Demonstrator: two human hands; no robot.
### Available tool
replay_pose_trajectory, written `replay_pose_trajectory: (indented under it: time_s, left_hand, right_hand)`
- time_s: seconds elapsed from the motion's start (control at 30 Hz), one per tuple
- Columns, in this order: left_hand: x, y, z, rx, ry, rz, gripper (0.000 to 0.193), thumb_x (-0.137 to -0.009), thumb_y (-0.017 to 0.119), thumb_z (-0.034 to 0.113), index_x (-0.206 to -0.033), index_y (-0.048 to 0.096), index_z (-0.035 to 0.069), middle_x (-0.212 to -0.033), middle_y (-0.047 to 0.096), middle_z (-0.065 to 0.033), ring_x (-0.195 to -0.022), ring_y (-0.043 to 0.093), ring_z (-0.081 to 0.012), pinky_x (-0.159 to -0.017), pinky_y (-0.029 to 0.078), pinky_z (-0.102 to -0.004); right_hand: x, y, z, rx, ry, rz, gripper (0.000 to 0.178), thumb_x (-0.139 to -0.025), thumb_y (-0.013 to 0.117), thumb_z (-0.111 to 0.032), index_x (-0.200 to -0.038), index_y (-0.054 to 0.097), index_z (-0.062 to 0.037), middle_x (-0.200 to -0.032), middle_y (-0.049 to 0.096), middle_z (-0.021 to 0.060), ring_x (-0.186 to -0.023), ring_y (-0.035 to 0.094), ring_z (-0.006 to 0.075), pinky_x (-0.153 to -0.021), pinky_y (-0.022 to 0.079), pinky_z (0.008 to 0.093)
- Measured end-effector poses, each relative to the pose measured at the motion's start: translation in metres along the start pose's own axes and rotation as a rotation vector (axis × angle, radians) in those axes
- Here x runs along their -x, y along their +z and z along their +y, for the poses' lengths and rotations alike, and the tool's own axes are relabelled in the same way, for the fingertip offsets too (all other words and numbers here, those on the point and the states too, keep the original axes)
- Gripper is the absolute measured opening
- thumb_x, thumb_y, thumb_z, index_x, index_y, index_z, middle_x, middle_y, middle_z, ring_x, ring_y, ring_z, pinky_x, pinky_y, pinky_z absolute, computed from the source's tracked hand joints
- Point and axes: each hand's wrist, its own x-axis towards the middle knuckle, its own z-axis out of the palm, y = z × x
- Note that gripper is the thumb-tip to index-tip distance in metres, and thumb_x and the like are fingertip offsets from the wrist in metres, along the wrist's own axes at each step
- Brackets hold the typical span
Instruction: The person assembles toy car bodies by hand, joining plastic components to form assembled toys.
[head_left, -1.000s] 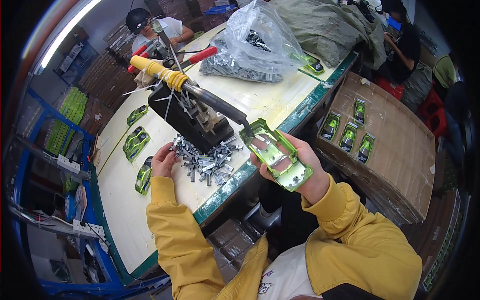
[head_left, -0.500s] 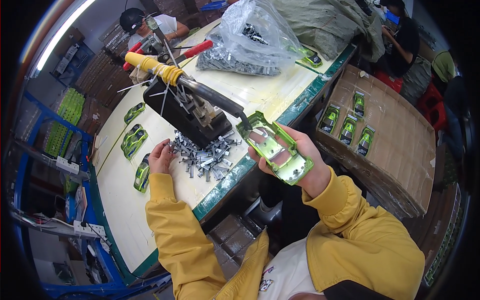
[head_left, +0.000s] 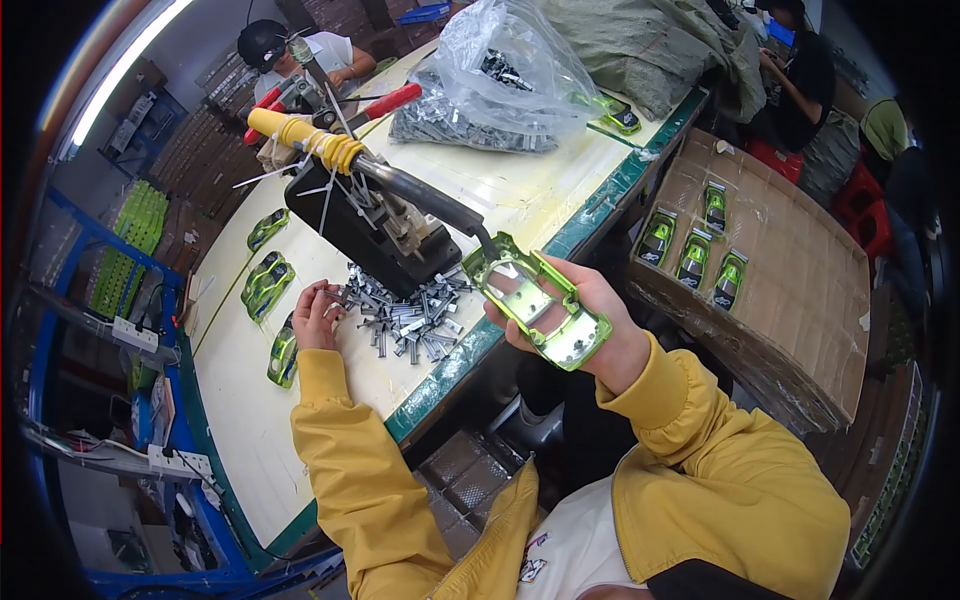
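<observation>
My right hand [head_left: 615,335] grips a shiny green toy car body [head_left: 572,338], tilted with its hollow underside showing. The shell's far end sits right by the tip of the bent dark metal rod [head_left: 425,200] of a bench fixture; I cannot tell whether they touch. At the left edge of a pile of small grey rod-like parts [head_left: 405,325], my left hand [head_left: 318,318] has its fingers bent and closed together. What lies between those fingertips is too small to make out.
Several green car bodies [head_left: 268,285] lie on the pale table [head_left: 250,420] at left. Behind the fixture stands a clear plastic bag [head_left: 480,110] of grey parts. A cardboard box [head_left: 780,290] with finished-looking green cars on it is at right. Two co-workers sit farther back.
My right hand has shifted the car body slightly left and turned it a little, its far end closer to the rod. My left hand stays at the pile, fingers barely moved.
</observation>
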Motion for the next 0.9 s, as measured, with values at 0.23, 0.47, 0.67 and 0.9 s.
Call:
replay_pose_trajectory:
  time_s: [0.23, 0.47, 0.67, 0.9]
  left_hand:
    - [0.0001, 0.0013, 0.0008, -0.017, 0.021, 0.028, 0.022, -0.081, 0.046, 0.011, -0.1, 0.048, 0.002, -0.08, 0.053, -0.0052, -0.07, 0.051, -0.0098, -0.052, 0.041, -0.021]
    - [0.0, 0.0007, 0.0033, -0.107, 0.038, 0.072, 0.024, -0.081, 0.046, 0.012, -0.103, 0.048, 0.003, -0.079, 0.053, -0.0019, -0.066, 0.052, -0.0091, -0.046, 0.036, -0.0168]
    - [-0.0008, 0.0026, 0.0037, -0.062, 0.031, 0.087, 0.025, -0.082, 0.045, 0.013, -0.104, 0.046, 0.002, -0.079, 0.052, -0.004, -0.054, 0.054, -0.0129, -0.04, 0.037, -0.0173]
    - [0.0031, 0.0038, 0.004, -0.044, 0.005, 0.086, 0.025, -0.081, 0.046, 0.011, -0.104, 0.046, 0.002, -0.08, 0.052, -0.0046, -0.056, 0.053, -0.0117, -0.039, 0.038, -0.0177]
  right_hand:
    - [-0.002, 0.0006, 0.0033, -0.026, 0.061, -0.02, 0.033, -0.086, 0.03, -0.023, -0.109, 0.038, -0.0024, -0.104, 0.045, 0.0156, -0.091, 0.045, 0.0306, -0.066, 0.045, 0.0371]
    - [0.0001, 0.0063, 0.005, -0.035, 0.073, -0.009, 0.033, -0.086, 0.03, -0.024, -0.11, 0.039, -0.0039, -0.106, 0.044, 0.0154, -0.092, 0.044, 0.0306, -0.067, 0.044, 0.0377]
    - [-0.0002, 0.0047, 0.0045, -0.071, 0.07, -0.016, 0.033, -0.085, 0.031, -0.024, -0.109, 0.039, -0.0025, -0.105, 0.045, 0.0154, -0.092, 0.044, 0.0312, -0.066, 0.044, 0.0375]
    - [0.0002, 0.0044, 0.0039, 0.003, 0.014, -0.002, 0.032, -0.086, 0.029, -0.023, -0.103, 0.042, 0.001, -0.096, 0.049, 0.0156, -0.085, 0.049, 0.0306, -0.064, 0.046, 0.0384]
